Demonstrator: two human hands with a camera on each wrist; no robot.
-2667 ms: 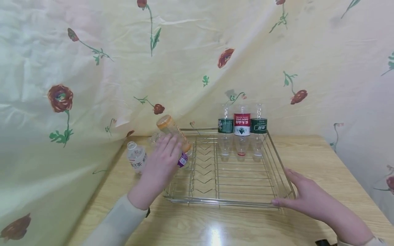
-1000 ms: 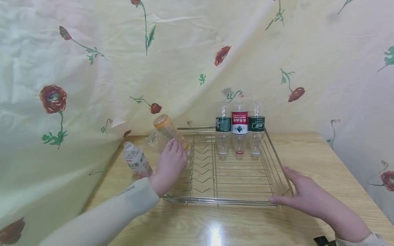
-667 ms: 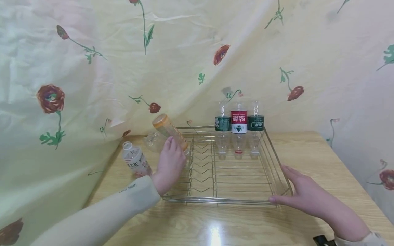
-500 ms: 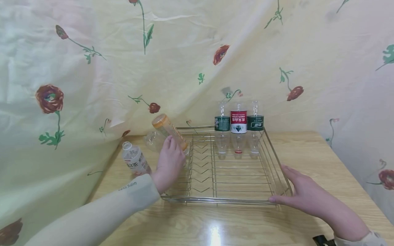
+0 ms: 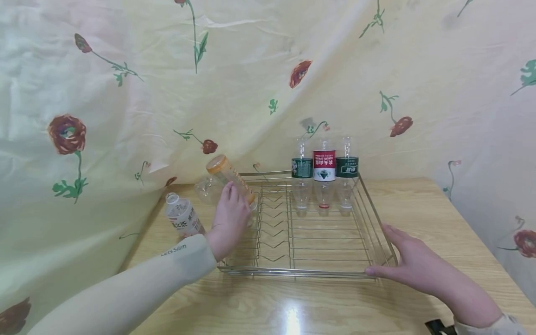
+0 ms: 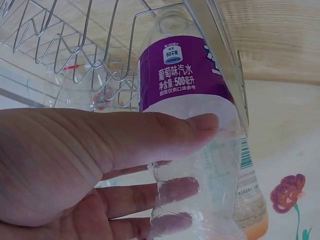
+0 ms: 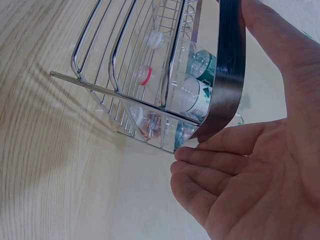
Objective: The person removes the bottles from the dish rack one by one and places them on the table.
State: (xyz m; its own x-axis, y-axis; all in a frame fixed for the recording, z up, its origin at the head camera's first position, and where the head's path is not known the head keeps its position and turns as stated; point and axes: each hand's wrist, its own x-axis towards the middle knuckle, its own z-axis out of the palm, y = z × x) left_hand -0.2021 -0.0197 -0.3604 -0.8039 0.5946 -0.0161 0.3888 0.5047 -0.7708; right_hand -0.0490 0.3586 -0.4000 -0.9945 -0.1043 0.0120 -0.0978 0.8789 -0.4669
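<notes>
My left hand (image 5: 230, 223) is at the rack's left side in the head view, mostly covering a clear soda bottle. The left wrist view shows thumb and fingers round this bottle (image 6: 187, 75), purple-labelled, its neck among the wires of the wire rack (image 6: 222, 55). Close behind the hand an orange-and-clear bottle (image 5: 230, 174) leans at a slant. My right hand (image 5: 423, 265) holds the rack's near right corner, thumb on the front rim and fingers along the side. In the right wrist view the metal rim (image 7: 230, 65) passes between thumb and fingertips.
Three bottles stand neck-down at the rack's back right: one red-labelled (image 5: 324, 165), two green-labelled (image 5: 302, 167). A white-labelled bottle (image 5: 184, 216) tilts left of the rack on the wooden table (image 5: 335, 307). A clear bottle (image 5: 206, 190) lies behind. Flowered cloth (image 5: 247, 83) hangs at the back.
Since the oldest frame my left hand has shifted right and turned, and the purple label is now hidden behind it. Over the last second it barely moves. The right hand stays at the corner.
</notes>
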